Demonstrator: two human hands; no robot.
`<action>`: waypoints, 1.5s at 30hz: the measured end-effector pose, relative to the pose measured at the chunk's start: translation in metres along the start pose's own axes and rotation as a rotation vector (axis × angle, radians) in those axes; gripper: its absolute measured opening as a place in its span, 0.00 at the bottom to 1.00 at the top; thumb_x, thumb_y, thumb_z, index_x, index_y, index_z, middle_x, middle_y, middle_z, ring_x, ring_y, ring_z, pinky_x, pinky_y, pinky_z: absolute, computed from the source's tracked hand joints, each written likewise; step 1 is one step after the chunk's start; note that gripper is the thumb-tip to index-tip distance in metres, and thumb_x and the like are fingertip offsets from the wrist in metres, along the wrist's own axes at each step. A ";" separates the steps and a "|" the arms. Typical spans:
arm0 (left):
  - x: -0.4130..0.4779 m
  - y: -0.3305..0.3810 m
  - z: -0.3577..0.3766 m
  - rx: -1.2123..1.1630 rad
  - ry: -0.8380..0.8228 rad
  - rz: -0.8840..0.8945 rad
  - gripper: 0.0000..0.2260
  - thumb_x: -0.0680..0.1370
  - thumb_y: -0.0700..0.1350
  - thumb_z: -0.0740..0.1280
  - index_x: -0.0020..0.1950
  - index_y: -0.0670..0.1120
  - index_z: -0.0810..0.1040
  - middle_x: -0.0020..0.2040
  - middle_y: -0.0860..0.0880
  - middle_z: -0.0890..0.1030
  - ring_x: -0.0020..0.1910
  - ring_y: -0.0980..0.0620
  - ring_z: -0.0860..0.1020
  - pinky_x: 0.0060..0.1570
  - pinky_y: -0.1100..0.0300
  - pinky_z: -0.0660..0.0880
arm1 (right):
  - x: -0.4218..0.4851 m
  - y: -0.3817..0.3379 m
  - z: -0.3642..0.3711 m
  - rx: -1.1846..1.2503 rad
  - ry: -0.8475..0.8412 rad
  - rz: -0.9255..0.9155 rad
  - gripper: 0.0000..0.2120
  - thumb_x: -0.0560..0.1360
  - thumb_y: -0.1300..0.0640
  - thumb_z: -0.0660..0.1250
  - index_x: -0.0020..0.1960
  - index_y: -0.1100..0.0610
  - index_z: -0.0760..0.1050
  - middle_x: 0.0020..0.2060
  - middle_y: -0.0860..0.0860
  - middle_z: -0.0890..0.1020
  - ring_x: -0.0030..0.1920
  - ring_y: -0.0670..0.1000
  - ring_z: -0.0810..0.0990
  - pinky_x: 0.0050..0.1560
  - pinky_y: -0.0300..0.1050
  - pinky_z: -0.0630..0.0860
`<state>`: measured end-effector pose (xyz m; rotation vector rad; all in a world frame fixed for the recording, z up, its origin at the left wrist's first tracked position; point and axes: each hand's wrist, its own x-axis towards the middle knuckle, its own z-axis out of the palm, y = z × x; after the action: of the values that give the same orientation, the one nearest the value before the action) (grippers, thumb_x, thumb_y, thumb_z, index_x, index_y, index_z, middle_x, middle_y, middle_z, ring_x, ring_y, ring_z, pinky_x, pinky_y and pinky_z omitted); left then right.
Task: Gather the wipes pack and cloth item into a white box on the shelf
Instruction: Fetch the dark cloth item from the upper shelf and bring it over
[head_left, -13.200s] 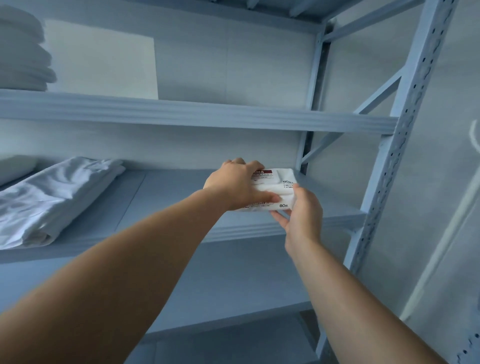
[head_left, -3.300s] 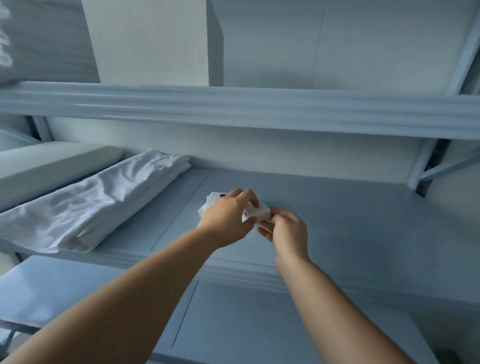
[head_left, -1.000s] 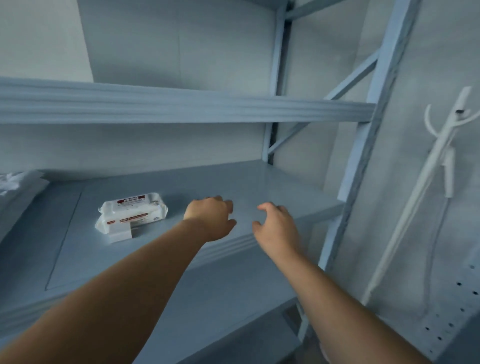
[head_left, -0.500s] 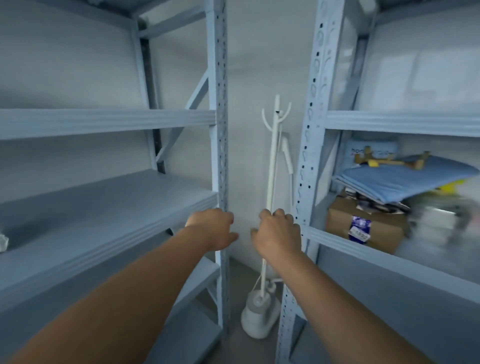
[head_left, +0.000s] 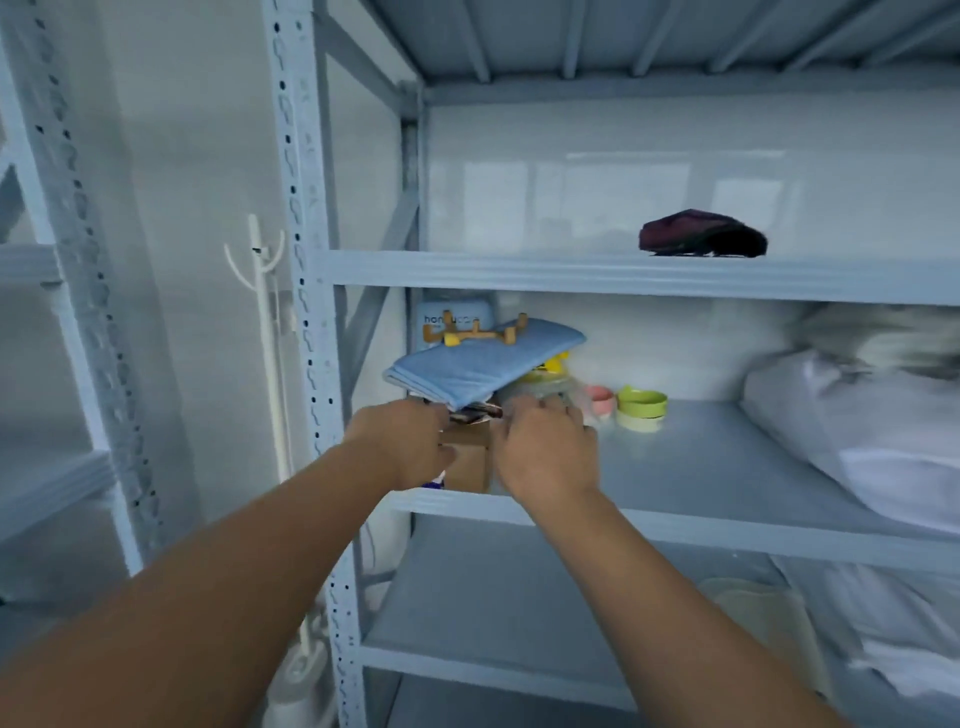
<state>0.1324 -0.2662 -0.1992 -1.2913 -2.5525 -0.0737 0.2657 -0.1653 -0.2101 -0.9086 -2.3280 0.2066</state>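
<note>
cloth (head_left: 483, 366): blue, folded, tilted atop clutter over a cardboard box (head_left: 465, 460), middle shelf (head_left: 727, 525).
wipes pack, white box: not seen.
left hand (head_left: 402, 441): at cloth's underside; grip cannot be told.
right hand (head_left: 545, 447): fingers curled, nothing seen held.
step: cloth being reached for.
next: cloth to be lifted level; wooden piece (head_left: 475, 330) could slide off.

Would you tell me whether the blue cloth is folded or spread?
Folded: the blue cloth shows stacked layered edges at its left corner.

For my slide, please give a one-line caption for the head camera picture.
Both hands, left hand and right hand, reach toward a folded blue cloth lying on a cardboard box.
</note>
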 end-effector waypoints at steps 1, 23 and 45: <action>0.012 0.013 -0.004 -0.009 0.028 0.023 0.20 0.77 0.64 0.58 0.64 0.56 0.73 0.57 0.51 0.77 0.56 0.47 0.77 0.44 0.54 0.69 | 0.006 0.012 -0.008 -0.013 0.029 0.015 0.18 0.80 0.46 0.58 0.64 0.53 0.75 0.63 0.58 0.77 0.66 0.61 0.71 0.62 0.56 0.69; 0.284 0.151 -0.122 -0.349 0.725 0.474 0.14 0.78 0.58 0.63 0.61 0.56 0.75 0.55 0.54 0.77 0.53 0.50 0.78 0.44 0.55 0.72 | 0.213 0.140 -0.114 -0.218 0.715 0.044 0.13 0.79 0.54 0.62 0.61 0.55 0.77 0.56 0.56 0.79 0.56 0.60 0.74 0.54 0.54 0.71; 0.383 0.273 -0.136 -0.313 0.353 0.525 0.19 0.72 0.64 0.68 0.61 0.62 0.75 0.51 0.57 0.75 0.53 0.52 0.74 0.51 0.52 0.75 | 0.307 0.274 -0.160 -0.121 0.599 0.085 0.16 0.81 0.49 0.58 0.66 0.52 0.75 0.61 0.54 0.78 0.62 0.57 0.73 0.60 0.54 0.71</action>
<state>0.1654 0.1735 0.0130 -1.8323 -1.8954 -0.5542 0.3408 0.2296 -0.0274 -0.9688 -1.7617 -0.1581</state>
